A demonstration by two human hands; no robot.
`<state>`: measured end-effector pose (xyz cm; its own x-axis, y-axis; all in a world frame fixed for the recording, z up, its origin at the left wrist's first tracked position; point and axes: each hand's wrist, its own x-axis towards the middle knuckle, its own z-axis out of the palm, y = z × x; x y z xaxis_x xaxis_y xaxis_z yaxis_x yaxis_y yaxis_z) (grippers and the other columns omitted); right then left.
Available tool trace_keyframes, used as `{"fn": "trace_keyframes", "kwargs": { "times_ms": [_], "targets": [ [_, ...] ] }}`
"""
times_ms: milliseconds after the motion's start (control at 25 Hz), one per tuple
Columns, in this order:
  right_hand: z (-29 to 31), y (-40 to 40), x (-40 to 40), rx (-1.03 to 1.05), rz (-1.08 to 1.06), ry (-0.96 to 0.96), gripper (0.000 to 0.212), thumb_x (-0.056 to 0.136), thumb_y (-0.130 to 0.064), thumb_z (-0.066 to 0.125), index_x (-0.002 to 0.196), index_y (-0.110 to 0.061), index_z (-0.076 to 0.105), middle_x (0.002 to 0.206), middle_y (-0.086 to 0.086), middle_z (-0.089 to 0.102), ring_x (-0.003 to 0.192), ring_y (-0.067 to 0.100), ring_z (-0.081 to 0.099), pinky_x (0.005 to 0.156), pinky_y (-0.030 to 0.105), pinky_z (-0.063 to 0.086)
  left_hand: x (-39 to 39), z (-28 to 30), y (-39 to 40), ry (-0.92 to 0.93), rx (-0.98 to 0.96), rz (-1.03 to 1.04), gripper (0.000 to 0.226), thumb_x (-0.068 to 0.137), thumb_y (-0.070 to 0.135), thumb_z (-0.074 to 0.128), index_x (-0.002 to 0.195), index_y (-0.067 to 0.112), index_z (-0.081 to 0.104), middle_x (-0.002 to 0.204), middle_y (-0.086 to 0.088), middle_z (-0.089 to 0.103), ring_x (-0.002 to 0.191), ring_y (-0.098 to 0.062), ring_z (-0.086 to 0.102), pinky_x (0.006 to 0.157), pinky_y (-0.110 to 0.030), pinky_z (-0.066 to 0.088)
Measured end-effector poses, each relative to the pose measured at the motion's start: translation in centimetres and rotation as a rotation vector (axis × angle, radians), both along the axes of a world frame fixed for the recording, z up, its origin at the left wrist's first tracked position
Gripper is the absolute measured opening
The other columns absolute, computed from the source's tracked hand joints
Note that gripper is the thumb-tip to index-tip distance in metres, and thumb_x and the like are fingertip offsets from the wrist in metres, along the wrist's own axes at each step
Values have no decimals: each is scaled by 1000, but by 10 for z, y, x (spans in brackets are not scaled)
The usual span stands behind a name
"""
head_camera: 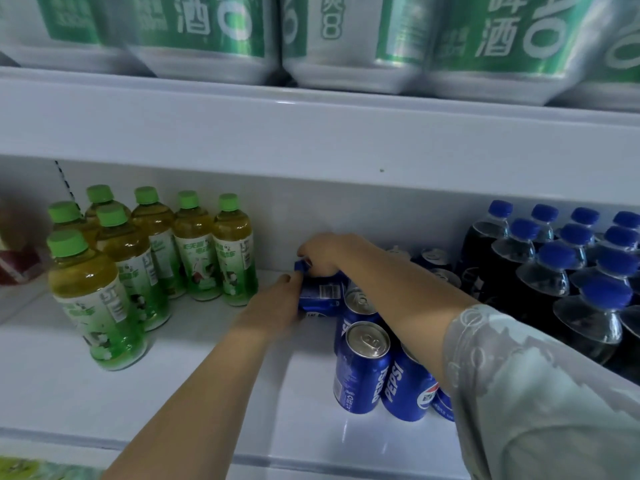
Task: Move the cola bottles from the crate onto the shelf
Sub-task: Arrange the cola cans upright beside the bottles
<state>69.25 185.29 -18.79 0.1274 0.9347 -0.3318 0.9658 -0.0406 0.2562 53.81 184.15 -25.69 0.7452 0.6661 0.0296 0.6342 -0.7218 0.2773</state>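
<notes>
Both hands on one blue Pepsi can (320,294) at the back of the shelf (207,375), left of the Pepsi can row (363,365). Left hand (277,303) grip clamped on its side, right hand (320,252) over its top. Rigid, smooth, full-weight by the look, likely slippery; hold mid-body.

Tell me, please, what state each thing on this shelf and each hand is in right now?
Blue can: tilted, held between both hands at the back of the can row.
Left hand: fingers on the can's left side.
Right hand: gripping the can's top.
Standing cola cans: upright, unopened.
Cola bottles: upright, blue caps on.
Green tea bottles: upright, capped.
Shelf: partly filled.
</notes>
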Motion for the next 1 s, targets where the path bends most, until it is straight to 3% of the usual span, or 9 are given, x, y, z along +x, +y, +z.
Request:
{"fn": "trace_keyframes", "kwargs": {
  "times_ms": [160, 360, 600, 760, 840, 1000],
  "targets": [
    [-9, 12, -1, -51, 20, -128, 31, 93, -25, 66, 123, -19, 66, 114, 6, 68, 97, 26, 64, 79, 38, 51, 0, 4, 5, -12, -53, -28, 70, 85, 29, 71, 144, 18, 35, 124, -13, 55, 104, -34, 64, 90, -41, 53],
    [-14, 18, -5, -96, 53, -144, 25, 93, -25, 65, 117, -19, 66, 112, 1, 66, 97, 24, 63, 90, 41, 54, -9, 8, 3, -76, -193, -44, 71, 81, 39, 75, 140, 24, 40, 112, -7, 54, 104, -30, 58, 83, -31, 46],
    [-11, 10, -2, -10, 92, -28, 43, 88, -39, 70, 125, -24, 55, 122, 4, 62, 98, 26, 57, 79, 38, 46, -19, 16, 3, -177, -289, 17, 58, 76, 36, 82, 126, 21, 57, 108, -2, 67, 96, -20, 62, 81, -31, 50],
    [8, 5, 17, 106, 23, 75, 84, 78, -55, 75, 149, -24, 42, 143, 7, 55, 122, 32, 56, 98, 46, 50, -8, 28, 5, -243, -232, 137, 37, 74, 53, 78, 83, 21, 61, 80, 3, 66, 71, -14, 61, 58, -28, 42],
    [17, -2, 31, 116, -3, 90, 81, 78, -58, 73, 145, -22, 46, 138, 8, 58, 114, 30, 58, 96, 47, 52, 2, 36, 0, -296, -224, 157, 39, 74, 55, 78, 83, 19, 64, 81, 1, 67, 75, -18, 63, 63, -30, 49],
    [27, -24, 55, 67, -85, 86, 63, 83, -49, 72, 134, -18, 54, 122, 4, 60, 96, 24, 54, 91, 42, 53, 22, 45, -13, -395, -323, 144, 46, 77, 49, 79, 105, 13, 71, 103, -5, 71, 94, -25, 66, 87, -44, 57]
  ]
}}
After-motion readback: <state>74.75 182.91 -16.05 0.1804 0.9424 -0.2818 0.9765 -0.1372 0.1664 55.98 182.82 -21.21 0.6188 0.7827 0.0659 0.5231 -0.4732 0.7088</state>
